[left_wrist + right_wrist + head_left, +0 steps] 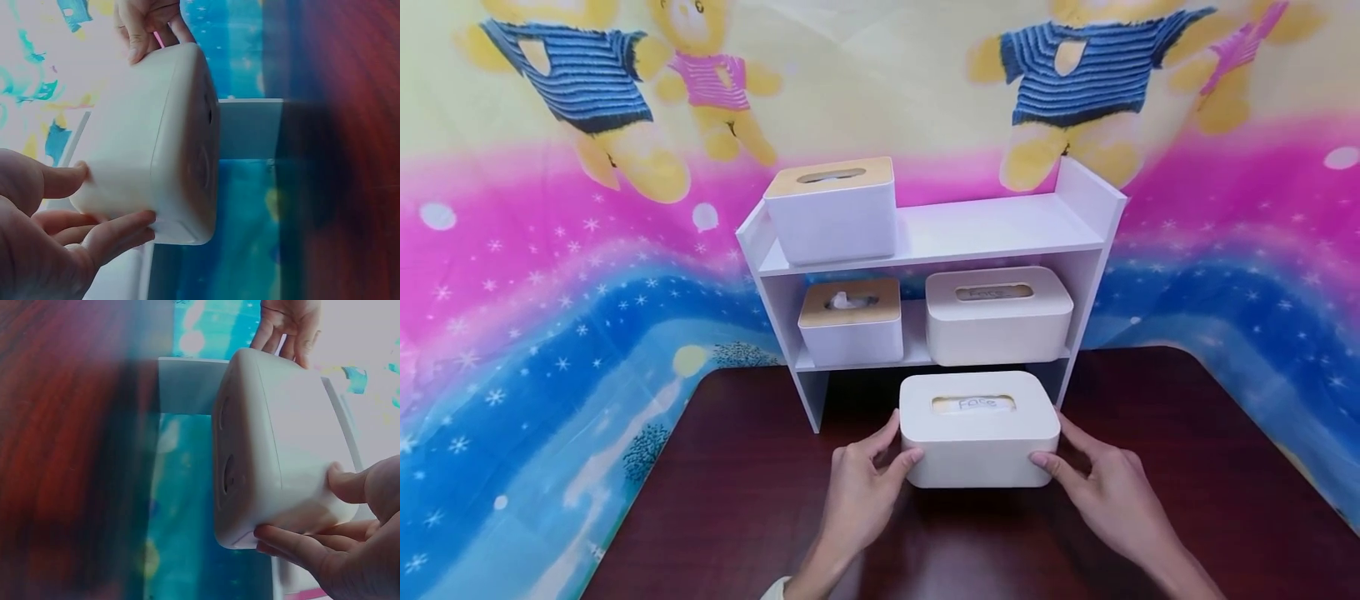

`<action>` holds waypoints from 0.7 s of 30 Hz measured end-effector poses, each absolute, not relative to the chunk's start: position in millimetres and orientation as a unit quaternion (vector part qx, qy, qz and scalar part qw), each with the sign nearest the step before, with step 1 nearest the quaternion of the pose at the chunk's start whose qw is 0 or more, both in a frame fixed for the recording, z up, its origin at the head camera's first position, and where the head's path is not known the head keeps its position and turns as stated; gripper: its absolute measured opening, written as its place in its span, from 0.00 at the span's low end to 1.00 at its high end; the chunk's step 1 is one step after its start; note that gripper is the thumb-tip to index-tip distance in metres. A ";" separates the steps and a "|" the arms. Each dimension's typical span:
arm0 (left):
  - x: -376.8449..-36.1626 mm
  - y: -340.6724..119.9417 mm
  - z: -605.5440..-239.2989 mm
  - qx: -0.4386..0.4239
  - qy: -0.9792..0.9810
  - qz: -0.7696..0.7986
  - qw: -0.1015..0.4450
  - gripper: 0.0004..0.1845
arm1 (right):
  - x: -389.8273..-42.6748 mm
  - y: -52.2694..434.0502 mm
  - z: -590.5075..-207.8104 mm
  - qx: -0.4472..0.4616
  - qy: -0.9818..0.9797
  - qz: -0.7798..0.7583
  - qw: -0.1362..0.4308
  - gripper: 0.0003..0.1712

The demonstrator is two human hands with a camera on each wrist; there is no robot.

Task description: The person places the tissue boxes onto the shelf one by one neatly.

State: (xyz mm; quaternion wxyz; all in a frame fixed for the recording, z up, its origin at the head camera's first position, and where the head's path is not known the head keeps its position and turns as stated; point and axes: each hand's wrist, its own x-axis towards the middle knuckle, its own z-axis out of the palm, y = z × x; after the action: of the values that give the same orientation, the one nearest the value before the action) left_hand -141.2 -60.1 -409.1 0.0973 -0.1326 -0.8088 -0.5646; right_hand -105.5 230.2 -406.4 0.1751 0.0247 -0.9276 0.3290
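Observation:
Both hands hold a cream tissue box (977, 462) in front of the shelf, one at each end. The fingers of my left hand (861, 492) lie along its left end, the thumb on the front corner. My right hand (1108, 492) grips the right end in the same way, thumb on the front face. Through the slot on top, a slip with handwriting like "Face" shows. The left wrist view shows the box's underside (203, 150) lifted off the table; in the right wrist view the box's side wall (306, 431) shows between the two hands.
A white two-tier shelf (992, 225) stands at the back of the dark wood table (722, 517). On top sits a white tissue box with a wooden lid (835, 221). The lower tier holds a smaller wooden-lidded box (853, 342) and another cream tissue box (1000, 333).

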 end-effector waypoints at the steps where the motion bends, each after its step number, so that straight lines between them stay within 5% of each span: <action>1: -140.9 -60.4 -406.4 -0.132 -0.810 -0.563 0.098 0.31 | -104.8 230.7 -403.3 0.026 -0.928 0.328 0.174 0.42; 21: -135.2 -61.3 -333.0 -0.160 -0.797 -0.572 0.112 0.34 | -97.0 235.2 -327.7 0.053 -0.916 0.298 0.263 0.43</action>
State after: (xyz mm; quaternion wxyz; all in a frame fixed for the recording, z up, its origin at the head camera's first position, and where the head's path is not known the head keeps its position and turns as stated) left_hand -135.2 -61.3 -333.0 0.1121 -0.1596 -0.7965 -0.5723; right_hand -97.0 235.2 -327.7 0.2627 0.0533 -0.9163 0.2977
